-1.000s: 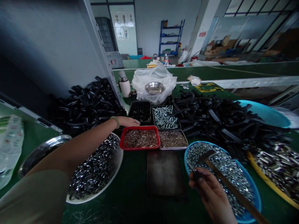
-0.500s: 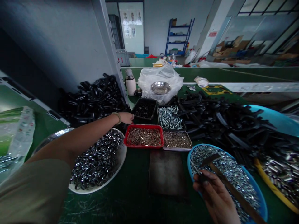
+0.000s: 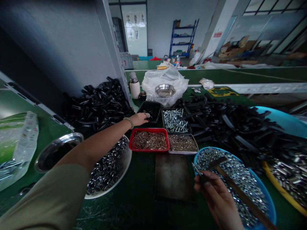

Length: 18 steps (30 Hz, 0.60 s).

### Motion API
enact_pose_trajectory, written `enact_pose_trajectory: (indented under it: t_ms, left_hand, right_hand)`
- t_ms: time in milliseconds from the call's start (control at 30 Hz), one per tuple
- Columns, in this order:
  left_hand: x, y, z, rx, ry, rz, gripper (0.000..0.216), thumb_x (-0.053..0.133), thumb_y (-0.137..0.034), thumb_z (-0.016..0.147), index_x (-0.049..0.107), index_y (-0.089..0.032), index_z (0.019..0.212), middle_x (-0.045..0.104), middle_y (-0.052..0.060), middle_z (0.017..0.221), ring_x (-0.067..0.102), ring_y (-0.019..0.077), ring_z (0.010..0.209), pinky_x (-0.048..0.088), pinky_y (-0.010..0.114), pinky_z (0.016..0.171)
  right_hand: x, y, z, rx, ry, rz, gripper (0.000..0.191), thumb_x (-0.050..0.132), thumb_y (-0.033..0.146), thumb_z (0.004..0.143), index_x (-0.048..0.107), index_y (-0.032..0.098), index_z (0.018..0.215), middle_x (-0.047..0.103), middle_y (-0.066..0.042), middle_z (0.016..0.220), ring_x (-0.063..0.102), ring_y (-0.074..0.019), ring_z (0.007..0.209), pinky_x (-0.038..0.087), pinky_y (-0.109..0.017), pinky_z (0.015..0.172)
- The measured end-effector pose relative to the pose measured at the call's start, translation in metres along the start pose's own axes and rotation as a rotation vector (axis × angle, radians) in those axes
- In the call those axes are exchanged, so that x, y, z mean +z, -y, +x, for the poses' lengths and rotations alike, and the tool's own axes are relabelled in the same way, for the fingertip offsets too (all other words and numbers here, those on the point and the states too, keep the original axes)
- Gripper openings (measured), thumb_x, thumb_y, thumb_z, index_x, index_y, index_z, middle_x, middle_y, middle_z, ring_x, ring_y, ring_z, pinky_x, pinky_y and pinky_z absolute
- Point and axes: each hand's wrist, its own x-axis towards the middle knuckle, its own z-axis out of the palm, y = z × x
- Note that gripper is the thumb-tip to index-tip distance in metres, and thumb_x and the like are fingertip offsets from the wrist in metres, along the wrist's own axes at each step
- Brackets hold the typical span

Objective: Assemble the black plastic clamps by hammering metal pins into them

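Note:
My left hand (image 3: 141,118) reaches far forward, fingers curled at the near left rim of a black tray (image 3: 150,111) of small dark parts. Whether it holds anything I cannot make out. My right hand (image 3: 217,199) is closed round a hammer with a long wooden handle (image 3: 242,195) and a dark head (image 3: 214,163), and also pinches a small silvery part (image 3: 196,168). The hammer hangs over a blue basin (image 3: 261,191) full of shiny nuts. Between my hands lies a dark metal plate (image 3: 173,175) on the green table.
A red tray (image 3: 149,140) of pins, a tray of brassy bits (image 3: 182,143), a tray of silver screws (image 3: 175,120). White basin of metal rings (image 3: 109,166) and steel bowl (image 3: 57,151) left. Black plastic piles (image 3: 96,102) (image 3: 230,121) both sides. Yellow basin (image 3: 285,172) right.
My left hand has moved forward from beside the red tray to the black tray's rim. My right hand stays over the blue basin with the hammer.

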Motion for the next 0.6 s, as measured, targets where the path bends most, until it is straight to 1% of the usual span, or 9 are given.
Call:
enact_pose_trajectory:
  t_ms: [67, 133, 200, 267, 333, 433, 500, 600]
  left_hand:
    - [0.023, -0.015, 0.013, 0.061, 0.083, -0.045, 0.024, 0.073, -0.028, 0.068, 0.07, -0.02, 0.09, 0.07, 0.007, 0.096, 0.061, 0.0235, 0.099, 0.041, 0.026, 0.092]
    - [0.036, -0.024, 0.016, 0.114, 0.155, -0.087, 0.025, 0.069, -0.025, 0.071, 0.071, -0.019, 0.095, 0.072, 0.006, 0.096, 0.062, 0.0223, 0.098, 0.041, 0.025, 0.092]
    - [0.039, -0.027, 0.011, 0.161, 0.225, -0.126, 0.023, 0.064, -0.025, 0.075, 0.072, -0.02, 0.096, 0.073, 0.004, 0.099, 0.063, 0.0206, 0.098, 0.041, 0.023, 0.092]
    - [0.037, -0.03, 0.004, 0.196, 0.291, -0.16, 0.023, 0.058, -0.03, 0.081, 0.073, -0.022, 0.096, 0.073, 0.002, 0.102, 0.063, 0.0182, 0.097, 0.041, 0.021, 0.091]
    - [0.035, -0.034, -0.001, 0.209, 0.337, -0.181, 0.03, 0.047, -0.036, 0.089, 0.073, -0.024, 0.097, 0.073, 0.001, 0.104, 0.064, 0.017, 0.097, 0.041, 0.021, 0.09]
    - [0.035, -0.04, -0.004, 0.209, 0.346, -0.187, 0.038, 0.038, -0.038, 0.093, 0.073, -0.022, 0.097, 0.073, 0.002, 0.104, 0.063, 0.0173, 0.097, 0.04, 0.022, 0.09]
    - [0.038, -0.044, -0.004, 0.219, 0.33, -0.186, 0.034, 0.041, -0.033, 0.092, 0.072, -0.02, 0.094, 0.072, 0.002, 0.105, 0.061, 0.017, 0.098, 0.039, 0.021, 0.092]
    - [0.043, -0.049, -0.003, 0.23, 0.316, -0.182, 0.029, 0.043, -0.026, 0.09, 0.07, -0.017, 0.09, 0.072, 0.002, 0.1, 0.061, 0.0153, 0.094, 0.04, 0.02, 0.091]
  right_hand:
    - [0.002, 0.003, -0.006, -0.033, -0.008, 0.011, 0.035, 0.081, 0.04, 0.067, 0.068, 0.024, 0.096, 0.072, -0.006, 0.084, 0.066, -0.0166, 0.065, 0.056, -0.03, 0.063]
    - [0.001, 0.004, -0.012, -0.056, -0.035, 0.021, 0.033, 0.079, 0.04, 0.071, 0.067, 0.025, 0.097, 0.071, -0.005, 0.085, 0.065, -0.0153, 0.066, 0.055, -0.028, 0.065]
    - [0.0, 0.004, -0.014, -0.062, -0.057, 0.026, 0.031, 0.079, 0.039, 0.072, 0.067, 0.025, 0.097, 0.071, -0.004, 0.085, 0.065, -0.0146, 0.067, 0.054, -0.026, 0.065]
    - [-0.002, 0.003, -0.014, -0.063, -0.051, 0.028, 0.031, 0.08, 0.038, 0.071, 0.067, 0.024, 0.096, 0.071, -0.004, 0.084, 0.065, -0.0148, 0.066, 0.054, -0.027, 0.064]
    - [-0.001, 0.003, -0.013, -0.064, -0.018, 0.028, 0.032, 0.08, 0.038, 0.071, 0.067, 0.024, 0.096, 0.072, -0.005, 0.084, 0.065, -0.0153, 0.065, 0.055, -0.028, 0.064]
    - [0.001, 0.002, -0.011, -0.067, 0.022, 0.029, 0.032, 0.079, 0.038, 0.072, 0.066, 0.024, 0.098, 0.072, -0.005, 0.084, 0.066, -0.0155, 0.066, 0.055, -0.028, 0.065]
    - [0.002, 0.0, -0.011, -0.06, 0.026, 0.033, 0.032, 0.079, 0.037, 0.071, 0.066, 0.024, 0.098, 0.072, -0.005, 0.084, 0.066, -0.015, 0.066, 0.056, -0.027, 0.065]
    - [0.003, -0.007, -0.01, -0.009, 0.011, 0.037, 0.037, 0.083, 0.036, 0.066, 0.066, 0.023, 0.097, 0.072, -0.004, 0.083, 0.068, -0.0158, 0.066, 0.058, -0.026, 0.063]
